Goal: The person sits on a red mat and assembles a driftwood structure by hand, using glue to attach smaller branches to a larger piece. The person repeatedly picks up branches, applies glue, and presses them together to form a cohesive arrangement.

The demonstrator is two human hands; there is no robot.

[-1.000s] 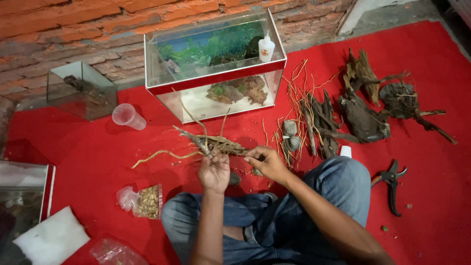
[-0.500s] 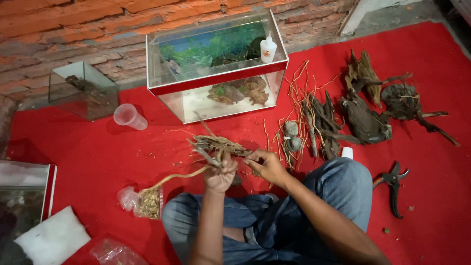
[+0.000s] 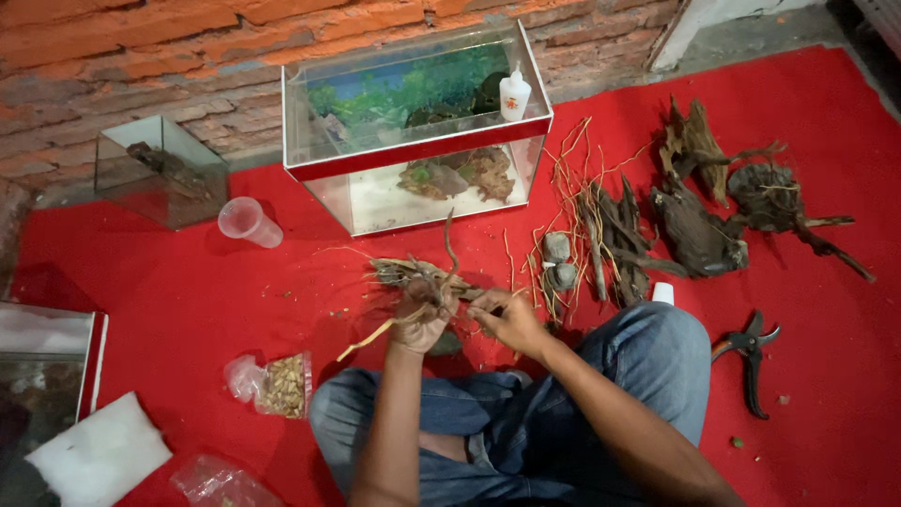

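My left hand (image 3: pixel 424 319) grips a brown branching piece of driftwood (image 3: pixel 405 273) held above the red cloth, its thin roots sticking out left, up and down. My right hand (image 3: pixel 505 319) is just right of it, fingers pinched on a thin twig end of the same piece. Both hands are above my knees in blue jeans (image 3: pixel 648 366). A glass aquarium (image 3: pixel 418 155) with a red band, stones and wood inside stands behind the hands.
A small glass tank (image 3: pixel 161 172) and a plastic cup (image 3: pixel 248 222) lie at left. Twigs, stones (image 3: pixel 559 261) and dark driftwood pieces (image 3: pixel 699 230) lie at right, with pruning shears (image 3: pixel 749 357). A gravel bag (image 3: pixel 282 385), white pad (image 3: pixel 99 455) and another tank (image 3: pixel 42 376) are lower left.
The driftwood has been turned in my left hand: the long light root that pointed left now points down-left, and another root stands up. My right hand stays at its right end.
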